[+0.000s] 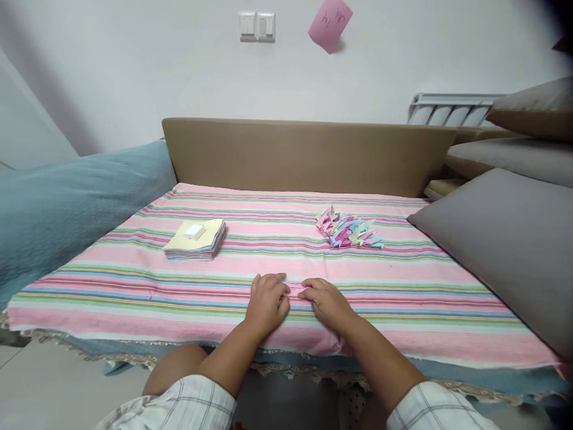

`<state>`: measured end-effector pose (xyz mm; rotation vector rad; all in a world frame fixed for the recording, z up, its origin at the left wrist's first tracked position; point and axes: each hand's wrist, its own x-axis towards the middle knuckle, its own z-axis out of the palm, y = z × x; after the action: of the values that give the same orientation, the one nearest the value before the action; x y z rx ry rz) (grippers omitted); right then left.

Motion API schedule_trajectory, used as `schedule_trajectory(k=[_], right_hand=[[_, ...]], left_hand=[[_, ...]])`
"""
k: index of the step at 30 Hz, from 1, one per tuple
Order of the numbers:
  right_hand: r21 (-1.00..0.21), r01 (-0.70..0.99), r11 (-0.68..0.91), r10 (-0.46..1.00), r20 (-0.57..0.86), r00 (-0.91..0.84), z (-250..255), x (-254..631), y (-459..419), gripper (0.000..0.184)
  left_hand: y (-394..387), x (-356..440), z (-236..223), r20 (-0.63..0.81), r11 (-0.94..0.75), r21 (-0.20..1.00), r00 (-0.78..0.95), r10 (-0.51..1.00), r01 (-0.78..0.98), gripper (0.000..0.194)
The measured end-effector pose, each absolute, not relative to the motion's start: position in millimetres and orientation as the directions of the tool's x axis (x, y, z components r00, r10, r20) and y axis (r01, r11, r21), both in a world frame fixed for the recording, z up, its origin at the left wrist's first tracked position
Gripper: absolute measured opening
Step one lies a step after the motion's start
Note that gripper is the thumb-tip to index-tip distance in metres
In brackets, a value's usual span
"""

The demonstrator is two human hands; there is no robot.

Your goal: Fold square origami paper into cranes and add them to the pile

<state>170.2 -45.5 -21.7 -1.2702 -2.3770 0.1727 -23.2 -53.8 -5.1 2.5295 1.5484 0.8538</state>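
Observation:
A small piece of pink paper (295, 289) lies on the striped cloth, between my two hands. Its colour nearly blends with the stripes, so its exact shape is hard to make out. My left hand (267, 301) holds its left end, with the fingers bent and pressed down. From the other side, the fingertips of my right hand (326, 303) are closed on the right end. Beyond them and to the right lies a heap of small folded paper pieces (347, 230) in pink, purple, blue and green. Farther left sits a stack of coloured paper sheets (197, 242), yellow on top.
A small white box (194, 232) rests on the paper stack. The striped cloth (134, 280) covers the seat of a sofa with a brown backrest (304, 155). Grey cushions (505, 239) are piled at the right; a blue-covered armrest (80, 203) borders the left.

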Motion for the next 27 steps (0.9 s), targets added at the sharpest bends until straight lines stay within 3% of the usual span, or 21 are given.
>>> schedule_trajectory(k=[7, 12, 15, 21, 27], right_hand=[[-0.305, 0.757, 0.578, 0.81, 0.323, -0.489, -20.6, 170.5, -45.9, 0.035], [-0.34, 0.716, 0.609, 0.789, 0.355, -0.502, -23.8, 174.4, -44.3, 0.039], [-0.425, 0.667, 0.612, 0.787, 0.406, -0.464, -23.5, 178.7, -43.9, 0.04], [-0.566, 0.678, 0.469, 0.859, 0.47, -0.202, -24.0, 186.8, -41.6, 0.04], [-0.772, 0.562, 0.297, 0.947, 0.314, -0.068, -32.4, 187.9, -36.2, 0.043]], left_hand=[[-49.9, -13.5, -7.8, 0.36, -0.564, 0.267, 0.462, 0.81, 0.781, 0.038], [-42.1, -12.9, -7.9, 0.325, -0.575, 0.229, 0.495, 0.806, 0.785, 0.016], [-37.1, -12.8, -5.0, 0.302, -0.567, 0.22, 0.497, 0.813, 0.794, 0.008], [-37.1, -8.8, -1.4, 0.319, -0.55, 0.137, 0.489, 0.812, 0.824, 0.008], [-38.7, -7.3, -8.1, 0.412, -0.6, 0.034, 0.536, 0.737, 0.799, 0.019]])
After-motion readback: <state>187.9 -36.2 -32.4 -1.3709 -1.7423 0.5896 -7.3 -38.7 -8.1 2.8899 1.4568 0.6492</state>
